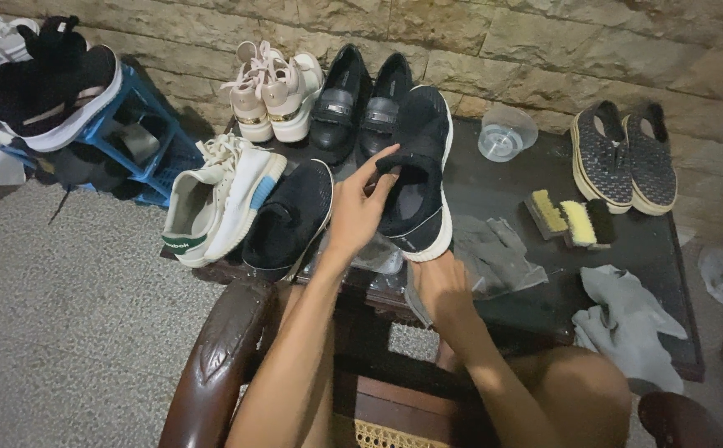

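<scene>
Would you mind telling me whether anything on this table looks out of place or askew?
Mostly no. The white sneaker overhangs the table's left edge, and crumpled cloths lie loose at the right. Nothing looks spilled or damaged.

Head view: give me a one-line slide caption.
Both hands, left hand and right hand, hold a black sneaker over a dark table of shoes.

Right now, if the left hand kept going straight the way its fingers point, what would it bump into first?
The left hand already touches the black slip-on shoe at its strap. Its fingers point up and right, so it would press into that shoe first. Depth is hard to judge beyond that.
</scene>
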